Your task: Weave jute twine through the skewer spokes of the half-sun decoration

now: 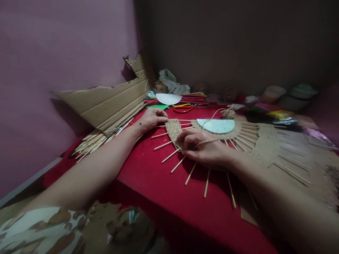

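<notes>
A half-round weaving of jute twine point(173, 129) on thin wooden sticks point(207, 183) lies on a red cloth, its sticks fanning outward. At its centre is a pale blue half-disc point(217, 126) edged with twine. My left hand point(155, 117) pinches the upper left end of the weaving by a stick. Bent over the woven band, my right hand point(199, 144) has its fingers closed at the band's lower edge. A strand of twine runs from these fingers across the back of the hand. The fingertips and part of the band are hidden under that hand.
Cardboard point(108, 102) leans at the left wall above a bundle of loose sticks point(91, 141). Red-handled scissors point(183, 110), a white half-disc point(168, 98) and a twine ball point(227, 113) lie behind. Another stick-and-twine piece point(267, 141) rests right. The red table's edge point(159, 208) faces me.
</notes>
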`<state>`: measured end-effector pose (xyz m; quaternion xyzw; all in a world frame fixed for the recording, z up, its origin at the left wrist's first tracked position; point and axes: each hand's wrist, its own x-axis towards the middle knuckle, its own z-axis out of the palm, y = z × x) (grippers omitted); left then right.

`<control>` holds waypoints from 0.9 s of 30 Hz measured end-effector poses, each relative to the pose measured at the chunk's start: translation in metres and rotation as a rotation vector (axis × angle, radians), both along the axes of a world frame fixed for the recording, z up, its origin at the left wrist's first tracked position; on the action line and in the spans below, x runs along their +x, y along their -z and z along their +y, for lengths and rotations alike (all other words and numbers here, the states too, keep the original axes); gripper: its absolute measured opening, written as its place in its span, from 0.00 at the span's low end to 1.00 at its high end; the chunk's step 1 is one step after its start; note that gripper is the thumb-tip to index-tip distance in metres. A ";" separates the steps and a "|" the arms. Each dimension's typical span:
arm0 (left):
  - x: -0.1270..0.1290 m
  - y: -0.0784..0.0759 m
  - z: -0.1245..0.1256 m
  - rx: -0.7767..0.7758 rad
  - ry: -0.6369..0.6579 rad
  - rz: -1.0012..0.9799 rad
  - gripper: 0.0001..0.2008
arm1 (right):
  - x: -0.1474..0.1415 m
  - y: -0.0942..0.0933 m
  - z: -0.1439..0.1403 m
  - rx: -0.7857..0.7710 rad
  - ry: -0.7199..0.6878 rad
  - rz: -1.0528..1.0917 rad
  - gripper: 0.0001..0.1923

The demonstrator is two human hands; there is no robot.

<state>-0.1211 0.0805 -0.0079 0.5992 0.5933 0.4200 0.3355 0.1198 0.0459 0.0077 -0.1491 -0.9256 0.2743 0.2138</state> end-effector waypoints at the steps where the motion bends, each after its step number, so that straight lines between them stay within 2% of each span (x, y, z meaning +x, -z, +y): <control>1: 0.000 0.001 0.001 0.005 0.003 0.012 0.08 | 0.000 0.002 0.000 0.033 0.001 0.014 0.09; 7: -0.005 0.002 0.005 0.067 -0.029 0.163 0.09 | 0.000 0.004 0.000 0.085 -0.020 -0.024 0.09; 12: -0.008 -0.001 0.002 0.264 -0.186 0.364 0.11 | 0.000 0.004 0.000 0.059 -0.022 -0.036 0.08; 14: -0.002 -0.002 -0.003 0.347 -0.185 0.418 0.14 | -0.001 0.006 0.000 0.052 -0.020 -0.027 0.08; 17: 0.013 0.000 -0.010 0.416 -0.069 0.522 0.19 | -0.002 0.009 0.000 0.069 0.000 -0.024 0.08; 22: 0.029 0.011 -0.019 0.184 0.307 0.850 0.30 | -0.003 0.014 -0.002 0.115 0.042 -0.008 0.08; 24: 0.030 0.015 -0.020 0.148 0.353 0.940 0.32 | -0.003 0.016 -0.002 0.125 0.043 -0.001 0.08; 27: 0.030 0.017 -0.021 0.147 0.335 0.978 0.32 | -0.004 0.018 -0.001 0.131 0.057 0.014 0.07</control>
